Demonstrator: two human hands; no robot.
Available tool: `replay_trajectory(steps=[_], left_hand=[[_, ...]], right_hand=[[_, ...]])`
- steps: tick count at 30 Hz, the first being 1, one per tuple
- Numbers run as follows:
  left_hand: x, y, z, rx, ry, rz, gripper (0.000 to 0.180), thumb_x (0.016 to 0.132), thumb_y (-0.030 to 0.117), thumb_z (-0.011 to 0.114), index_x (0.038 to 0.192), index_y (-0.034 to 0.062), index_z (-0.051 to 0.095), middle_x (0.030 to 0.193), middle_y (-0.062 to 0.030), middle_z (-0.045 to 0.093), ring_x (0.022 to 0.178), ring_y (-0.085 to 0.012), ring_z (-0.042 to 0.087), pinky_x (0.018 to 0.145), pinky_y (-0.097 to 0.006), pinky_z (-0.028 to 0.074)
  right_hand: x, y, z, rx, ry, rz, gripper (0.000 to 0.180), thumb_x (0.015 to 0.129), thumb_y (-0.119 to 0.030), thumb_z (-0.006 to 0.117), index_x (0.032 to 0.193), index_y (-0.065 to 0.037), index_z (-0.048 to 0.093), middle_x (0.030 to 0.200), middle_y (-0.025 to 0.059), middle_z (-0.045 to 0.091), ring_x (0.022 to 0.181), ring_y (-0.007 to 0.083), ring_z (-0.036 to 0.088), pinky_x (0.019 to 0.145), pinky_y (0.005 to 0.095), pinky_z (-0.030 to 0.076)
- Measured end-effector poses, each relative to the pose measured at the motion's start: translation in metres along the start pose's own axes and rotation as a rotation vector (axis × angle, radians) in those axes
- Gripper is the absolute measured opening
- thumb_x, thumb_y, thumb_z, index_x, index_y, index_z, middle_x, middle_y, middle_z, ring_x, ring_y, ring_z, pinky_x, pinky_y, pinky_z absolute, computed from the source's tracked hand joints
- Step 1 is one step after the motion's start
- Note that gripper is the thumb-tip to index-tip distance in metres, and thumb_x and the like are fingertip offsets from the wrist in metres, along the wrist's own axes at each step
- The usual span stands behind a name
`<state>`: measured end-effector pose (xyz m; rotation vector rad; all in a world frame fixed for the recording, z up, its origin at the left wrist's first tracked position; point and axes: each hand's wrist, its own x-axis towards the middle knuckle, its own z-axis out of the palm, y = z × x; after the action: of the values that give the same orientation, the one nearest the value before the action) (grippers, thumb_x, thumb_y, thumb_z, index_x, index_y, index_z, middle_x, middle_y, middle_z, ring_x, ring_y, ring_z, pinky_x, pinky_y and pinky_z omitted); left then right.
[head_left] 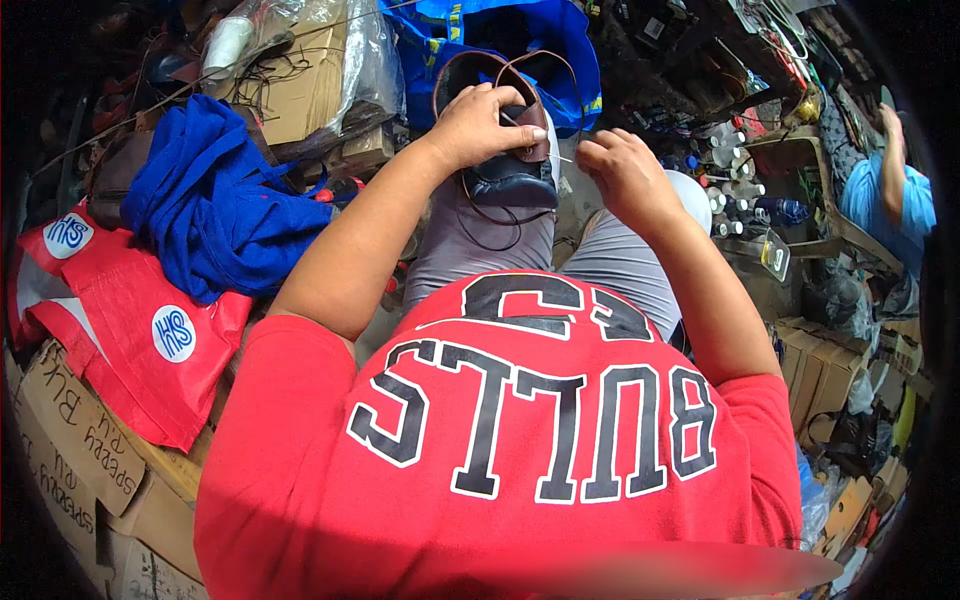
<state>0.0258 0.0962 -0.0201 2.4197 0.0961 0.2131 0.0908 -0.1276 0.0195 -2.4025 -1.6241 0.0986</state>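
Note:
A black and brown shoe (512,187) rests on my left thigh, its dark toe toward me. My left hand (478,125) grips it around the opening, thumb and fingers pressing on the brown leather by the eyelets. A long brown lace (548,56) loops up behind the shoe, and a thin dark cord (492,248) hangs in a loop over my trouser leg. To the right, my right hand (628,175) is closed in a pinch. A thin whitish strand (560,158) runs from its fingertips toward the shoe; whether it is thread or a needle I cannot tell.
Beyond the shoe sits a blue bag (575,40). Blue cloth (215,195) and a red bag (150,330) lie at left, over cardboard boxes (85,440). Several small bottles (740,185) stand at right, near a wooden frame (825,190). A person in light blue (885,200) is at far right.

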Motion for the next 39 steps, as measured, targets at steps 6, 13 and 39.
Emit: replay_trajectory(steps=[6, 13, 39], left_hand=[[0.014, -0.013, 0.002, -0.42, -0.342, -0.096, 0.032, 0.074, 0.029, 0.074, 0.089, 0.0005, 0.067, 0.077, -0.0043, 0.065, 0.071, -0.0081, 0.057, 0.068, -0.025, 0.044], [0.017, -0.02, 0.002, -0.447, -0.371, -0.095, 0.021, 0.078, 0.02, 0.071, 0.086, 0.0005, 0.067, 0.079, -0.0011, 0.065, 0.072, -0.006, 0.056, 0.068, -0.023, 0.044], [0.015, -0.001, -0.016, -0.594, -0.526, -0.085, 0.034, 0.068, 0.001, 0.066, 0.102, 0.0047, 0.064, 0.08, 0.0021, 0.063, 0.067, -0.0043, 0.053, 0.06, -0.021, 0.043]], right_hand=[[0.014, -0.026, -0.005, -0.181, -0.066, 0.052, 0.016, 0.08, -0.006, 0.05, 0.09, -0.011, 0.062, 0.085, 0.0077, 0.063, 0.089, 0.0251, 0.06, 0.078, 0.0387, 0.041], [0.033, -0.044, -0.009, -0.236, -0.272, 0.121, 0.02, 0.078, -0.005, 0.05, 0.093, -0.011, 0.06, 0.072, 0.0096, 0.065, 0.074, 0.0273, 0.064, 0.077, 0.0411, 0.039], [0.031, -0.052, -0.021, -0.203, -0.352, 0.168, 0.018, 0.078, -0.003, 0.05, 0.09, -0.007, 0.062, 0.077, 0.0112, 0.066, 0.079, 0.027, 0.065, 0.083, 0.0439, 0.037]])
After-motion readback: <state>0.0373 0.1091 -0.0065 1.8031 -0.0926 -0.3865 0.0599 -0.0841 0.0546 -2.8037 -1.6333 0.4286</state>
